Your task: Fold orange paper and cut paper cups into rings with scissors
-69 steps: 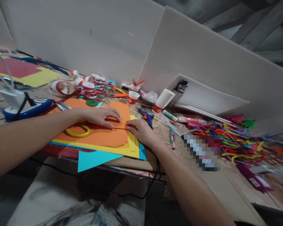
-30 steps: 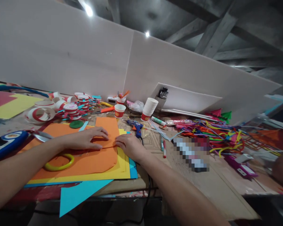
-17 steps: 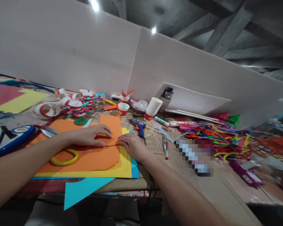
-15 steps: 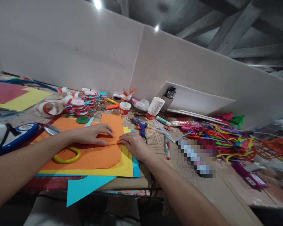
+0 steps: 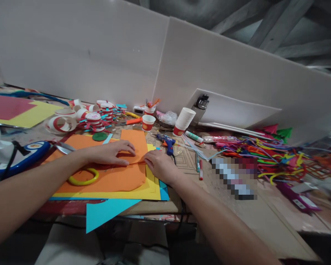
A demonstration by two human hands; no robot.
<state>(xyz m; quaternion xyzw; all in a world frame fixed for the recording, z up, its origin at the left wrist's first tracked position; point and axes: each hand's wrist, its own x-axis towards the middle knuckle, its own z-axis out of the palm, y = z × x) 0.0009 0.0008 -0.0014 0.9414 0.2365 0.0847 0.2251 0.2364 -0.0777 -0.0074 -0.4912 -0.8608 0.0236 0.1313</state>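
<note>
Only the view has dipped — left hand (image 5: 110,153) spread loosely, nothing visibly gripped, right hand (image 5: 161,165) curled, grip unclear, both still at the orange paper (image 5: 135,138), work seemingly unadvanced.

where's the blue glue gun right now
In the head view, the blue glue gun lies near the middle, just beyond the right hand and in front of the stacked paper cups.

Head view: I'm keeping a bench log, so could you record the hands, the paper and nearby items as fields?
left hand: on the upper orange paper, fingers spread
right hand: fingertips at that paper's right edge
under it: larger orange sheet, yellow sheet, blue sheet
on larger orange sheet: yellow ring
beyond the hands: blue glue gun, stacked cups
</note>
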